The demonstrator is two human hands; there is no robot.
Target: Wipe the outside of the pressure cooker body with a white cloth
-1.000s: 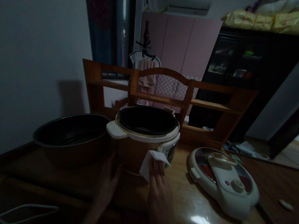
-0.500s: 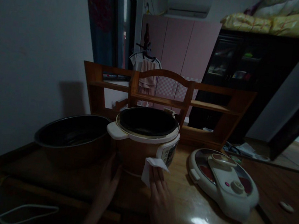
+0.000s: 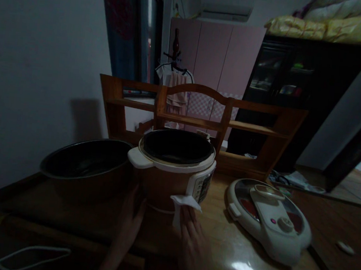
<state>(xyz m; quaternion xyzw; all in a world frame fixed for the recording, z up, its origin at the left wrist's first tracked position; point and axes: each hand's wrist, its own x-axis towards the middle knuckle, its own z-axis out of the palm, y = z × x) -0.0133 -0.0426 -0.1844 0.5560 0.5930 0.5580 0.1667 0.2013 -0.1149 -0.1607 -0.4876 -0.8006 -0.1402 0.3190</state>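
Note:
An electric pressure cooker (image 3: 162, 187) stands lidless on the wooden desk, its dark inside showing and its control panel facing right. My right hand (image 3: 193, 239) presses a white tissue (image 3: 186, 202) against the lower front of the cooker, just below the panel. At the cooker's lower left is my left hand (image 3: 130, 215), thumb and fingers apart and nothing seen in it; whether its fingertips touch the body is too dark to tell. The cooker's lid (image 3: 270, 221), cream with a clear top and a knob, lies on the desk to the right.
A large dark basin (image 3: 88, 179) sits left of the cooker, close to the wall. Behind stands a wooden shelf rack (image 3: 195, 121). A white cable (image 3: 26, 250) hangs at the lower left. Beyond are pink wardrobe doors (image 3: 210, 56) and a dark cabinet (image 3: 321, 81).
My right hand and the tissue have slid slightly down the front of the cooker. The left hand stays nearly in place.

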